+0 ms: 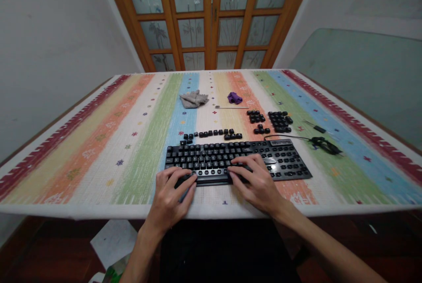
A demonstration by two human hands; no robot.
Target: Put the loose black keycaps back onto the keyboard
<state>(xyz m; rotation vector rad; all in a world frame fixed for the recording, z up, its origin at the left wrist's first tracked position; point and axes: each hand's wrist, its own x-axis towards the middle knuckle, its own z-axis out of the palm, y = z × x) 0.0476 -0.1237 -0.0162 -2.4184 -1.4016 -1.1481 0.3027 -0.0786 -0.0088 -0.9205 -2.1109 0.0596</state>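
Observation:
A black keyboard (211, 158) lies near the table's front edge. Its main block carries keycaps, while the right-hand block (286, 160) shows bare key sockets. My left hand (173, 190) rests at the keyboard's lower left corner, fingers stretched over the bottom edge and thumb below. Across the lower middle, my right hand (255, 182) spreads its fingers on the keys, with the fingertips touching the bottom rows. Bare sockets show along the bottom row between the hands. Whatever lies under both palms is hidden.
Behind the keyboard sit a row of loose keycaps (216, 132) and grouped keycaps (280, 121). Farther back lie a grey cloth (194, 99), a purple cloth (234, 97) and a thin rod-like tool (232, 107). A coiled cable (325, 145) and small black-handled tool (319, 128) lie right.

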